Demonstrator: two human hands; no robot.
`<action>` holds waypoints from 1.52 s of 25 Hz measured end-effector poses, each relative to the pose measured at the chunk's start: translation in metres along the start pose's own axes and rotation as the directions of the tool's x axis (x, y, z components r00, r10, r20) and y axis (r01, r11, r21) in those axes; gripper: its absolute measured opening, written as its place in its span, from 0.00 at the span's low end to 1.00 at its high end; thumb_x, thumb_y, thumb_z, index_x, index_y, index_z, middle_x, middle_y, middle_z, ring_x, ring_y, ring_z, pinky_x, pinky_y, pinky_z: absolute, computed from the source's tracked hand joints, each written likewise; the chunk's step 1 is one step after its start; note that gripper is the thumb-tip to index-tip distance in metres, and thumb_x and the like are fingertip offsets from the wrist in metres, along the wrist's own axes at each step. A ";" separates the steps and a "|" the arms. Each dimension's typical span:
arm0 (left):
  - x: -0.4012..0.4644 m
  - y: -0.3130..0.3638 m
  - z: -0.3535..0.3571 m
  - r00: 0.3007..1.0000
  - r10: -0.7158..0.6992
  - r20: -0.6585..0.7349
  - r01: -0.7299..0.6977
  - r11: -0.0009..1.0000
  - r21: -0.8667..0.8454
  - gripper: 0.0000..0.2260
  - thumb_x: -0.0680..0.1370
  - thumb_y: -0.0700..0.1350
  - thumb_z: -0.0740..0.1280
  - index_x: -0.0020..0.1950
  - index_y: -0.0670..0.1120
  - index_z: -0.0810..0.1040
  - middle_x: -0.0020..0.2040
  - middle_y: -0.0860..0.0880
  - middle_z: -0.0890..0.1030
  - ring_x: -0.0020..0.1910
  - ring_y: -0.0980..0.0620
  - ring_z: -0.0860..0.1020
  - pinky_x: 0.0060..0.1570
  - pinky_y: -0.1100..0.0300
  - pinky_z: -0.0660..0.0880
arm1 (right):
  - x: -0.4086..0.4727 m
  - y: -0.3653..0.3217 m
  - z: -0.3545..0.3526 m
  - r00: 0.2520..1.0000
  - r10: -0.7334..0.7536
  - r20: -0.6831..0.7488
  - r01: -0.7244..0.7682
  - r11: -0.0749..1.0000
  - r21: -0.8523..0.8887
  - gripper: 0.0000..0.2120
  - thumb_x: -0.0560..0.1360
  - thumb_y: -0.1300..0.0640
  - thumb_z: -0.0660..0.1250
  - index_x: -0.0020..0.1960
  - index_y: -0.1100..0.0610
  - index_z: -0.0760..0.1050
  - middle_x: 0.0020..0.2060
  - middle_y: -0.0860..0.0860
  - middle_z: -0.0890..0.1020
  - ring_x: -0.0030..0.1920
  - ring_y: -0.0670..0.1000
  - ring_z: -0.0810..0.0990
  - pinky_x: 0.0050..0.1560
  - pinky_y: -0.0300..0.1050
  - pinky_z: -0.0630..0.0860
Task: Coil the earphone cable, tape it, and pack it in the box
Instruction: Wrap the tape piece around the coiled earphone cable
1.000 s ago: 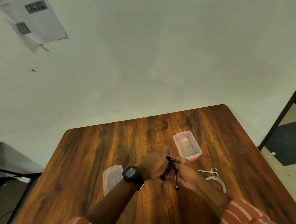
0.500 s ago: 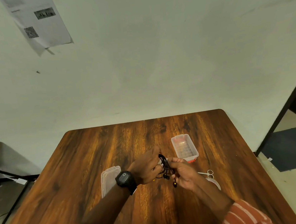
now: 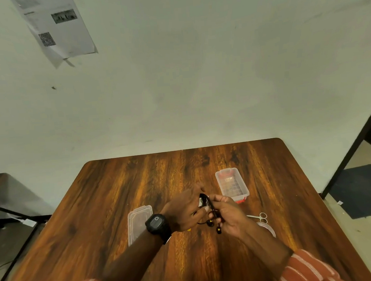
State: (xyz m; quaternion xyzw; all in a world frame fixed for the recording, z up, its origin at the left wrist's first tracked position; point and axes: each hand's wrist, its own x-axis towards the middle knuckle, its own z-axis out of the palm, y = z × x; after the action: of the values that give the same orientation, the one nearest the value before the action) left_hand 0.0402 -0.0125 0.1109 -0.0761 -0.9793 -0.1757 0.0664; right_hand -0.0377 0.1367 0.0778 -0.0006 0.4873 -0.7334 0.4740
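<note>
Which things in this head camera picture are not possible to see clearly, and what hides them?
- Earphone cable, head view: its coil is mostly covered by the left hand and right hand; number of loops unclear.
- Tape roll: partly behind the right forearm.
- Scissors: too small for detail.
- Box: contents blurred behind clear plastic.
- Paper on the wall: print too small to read.

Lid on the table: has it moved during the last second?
No. The lid lies flat at the same offset to the left of the open box as before; only the head camera's view has shifted slightly.
</note>
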 end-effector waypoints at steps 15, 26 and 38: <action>-0.014 0.020 0.002 0.976 -0.023 -0.218 -0.003 0.993 -0.118 0.19 0.79 0.51 0.56 0.67 0.45 0.68 0.56 0.53 0.77 0.52 0.57 0.75 0.55 0.61 0.69 | -0.023 -0.017 0.001 0.998 -0.024 0.062 0.023 1.000 0.018 0.20 0.62 0.63 0.77 0.53 0.60 0.81 0.34 0.50 0.83 0.25 0.41 0.72 0.19 0.32 0.61; 0.001 0.025 -0.008 0.932 -0.204 -0.299 0.109 0.946 -0.306 0.17 0.83 0.55 0.51 0.64 0.49 0.73 0.54 0.52 0.78 0.51 0.54 0.76 0.50 0.54 0.75 | -0.018 -0.057 0.011 0.958 -0.266 0.107 0.285 0.927 -0.243 0.23 0.58 0.60 0.81 0.51 0.60 0.81 0.37 0.50 0.87 0.30 0.45 0.80 0.26 0.35 0.69; 0.009 0.027 -0.001 0.783 -0.397 -0.479 0.211 0.894 -0.396 0.18 0.81 0.61 0.55 0.42 0.49 0.73 0.36 0.53 0.74 0.35 0.51 0.72 0.35 0.45 0.73 | -0.016 -0.054 0.020 0.848 -0.506 0.158 0.523 0.751 -0.402 0.17 0.67 0.70 0.78 0.55 0.67 0.82 0.40 0.49 0.88 0.43 0.46 0.85 0.47 0.40 0.82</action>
State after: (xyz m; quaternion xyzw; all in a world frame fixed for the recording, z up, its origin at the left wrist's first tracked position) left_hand 0.0358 0.0133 0.1223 0.1289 -0.8757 -0.3550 0.3009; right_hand -0.0574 0.1373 0.1340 -0.2534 0.6084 -0.7089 0.2511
